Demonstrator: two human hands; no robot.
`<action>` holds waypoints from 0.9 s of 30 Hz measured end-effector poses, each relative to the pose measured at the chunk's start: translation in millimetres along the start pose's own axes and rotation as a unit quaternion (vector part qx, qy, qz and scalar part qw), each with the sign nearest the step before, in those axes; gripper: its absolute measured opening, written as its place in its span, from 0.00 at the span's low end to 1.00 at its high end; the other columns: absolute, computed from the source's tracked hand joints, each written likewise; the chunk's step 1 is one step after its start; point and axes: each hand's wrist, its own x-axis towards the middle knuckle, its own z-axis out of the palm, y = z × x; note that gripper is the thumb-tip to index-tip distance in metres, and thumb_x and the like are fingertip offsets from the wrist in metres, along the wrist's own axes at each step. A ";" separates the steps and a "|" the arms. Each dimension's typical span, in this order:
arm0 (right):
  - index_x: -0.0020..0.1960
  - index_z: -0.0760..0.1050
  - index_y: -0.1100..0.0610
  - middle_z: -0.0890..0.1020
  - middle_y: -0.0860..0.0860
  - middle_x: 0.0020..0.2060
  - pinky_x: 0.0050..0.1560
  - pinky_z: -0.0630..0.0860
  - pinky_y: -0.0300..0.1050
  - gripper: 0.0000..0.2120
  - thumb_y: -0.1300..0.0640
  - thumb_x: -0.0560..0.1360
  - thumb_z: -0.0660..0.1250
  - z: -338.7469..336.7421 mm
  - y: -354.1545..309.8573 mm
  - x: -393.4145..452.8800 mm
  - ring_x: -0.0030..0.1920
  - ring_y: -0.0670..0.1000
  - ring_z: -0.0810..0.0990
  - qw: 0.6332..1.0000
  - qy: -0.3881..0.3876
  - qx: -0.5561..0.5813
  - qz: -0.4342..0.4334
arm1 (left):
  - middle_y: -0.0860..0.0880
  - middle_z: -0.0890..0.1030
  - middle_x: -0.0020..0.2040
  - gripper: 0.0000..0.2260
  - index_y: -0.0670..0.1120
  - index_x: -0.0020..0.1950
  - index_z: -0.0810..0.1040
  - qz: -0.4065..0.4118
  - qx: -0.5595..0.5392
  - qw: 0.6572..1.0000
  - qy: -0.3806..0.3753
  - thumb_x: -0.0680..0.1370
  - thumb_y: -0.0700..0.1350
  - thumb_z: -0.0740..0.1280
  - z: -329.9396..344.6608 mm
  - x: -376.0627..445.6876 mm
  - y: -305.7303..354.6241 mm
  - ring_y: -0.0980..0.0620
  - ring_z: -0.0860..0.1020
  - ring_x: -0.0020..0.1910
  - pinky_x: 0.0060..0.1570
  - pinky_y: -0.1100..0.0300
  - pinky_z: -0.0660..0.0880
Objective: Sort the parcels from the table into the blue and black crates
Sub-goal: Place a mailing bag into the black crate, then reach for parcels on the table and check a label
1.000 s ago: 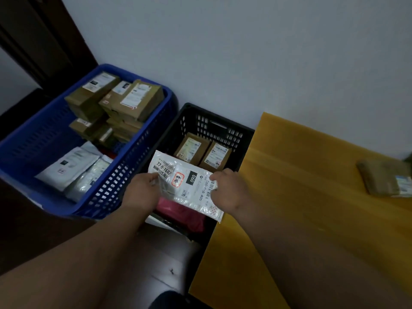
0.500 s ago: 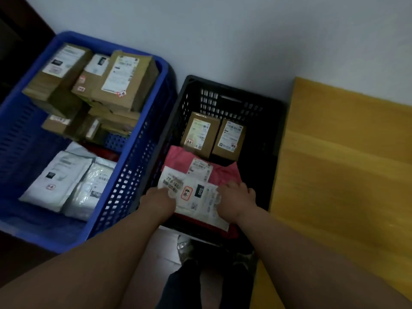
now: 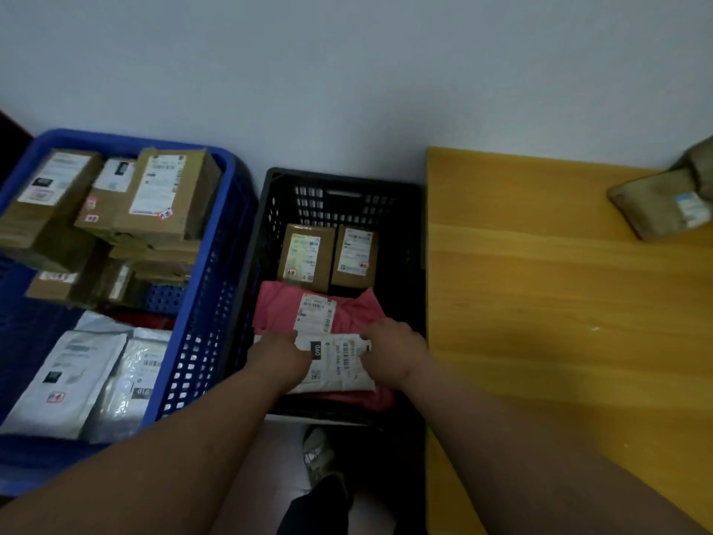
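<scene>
Placement of a white poly mailer into the black crate, head view. The left hand holds the mailer's left edge and the right hand its right edge; both sets of fingers are curled down over the mailer, but whether they pinch it or merely press on it cannot be told, as the backs of the hands hide the fingertips. A two-sided hold suits a limp bag, which would likely sag or fold if carried by one edge.

The mailer lies label up at the 6 o'clock end of the crate, on top of a pink poly mailer whose own label shows just beyond it. Flat stacking keeps the soft bags together and their labels readable. At the crate's 12 o'clock end, two small cardboard boxes stand side by side, touching, labels up; the rigid items thus appear grouped apart from the soft ones.

At 9 o'clock stands the blue crate, just beside the black one. It follows a similar layout: stacked cardboard boxes at its far end, white and clear mailers at its near end.

At 3 o'clock is the yellow wooden table, set against the wall. One brown padded parcel rests near its far right corner, well apart from the hands, so sorting is judged unfinished. The step in hand is judged to be the release of the white mailer.
</scene>
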 end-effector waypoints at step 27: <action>0.74 0.65 0.52 0.66 0.52 0.72 0.69 0.67 0.56 0.25 0.41 0.81 0.55 -37.7 359.1 -249.7 0.70 0.56 0.68 0.954 0.168 0.163 0.188 | 0.44 0.67 0.74 0.32 0.47 0.79 0.54 0.204 -0.027 0.977 0.055 0.80 0.54 0.63 151.1 -168.3 328.7 0.42 0.69 0.69 0.65 0.48 0.71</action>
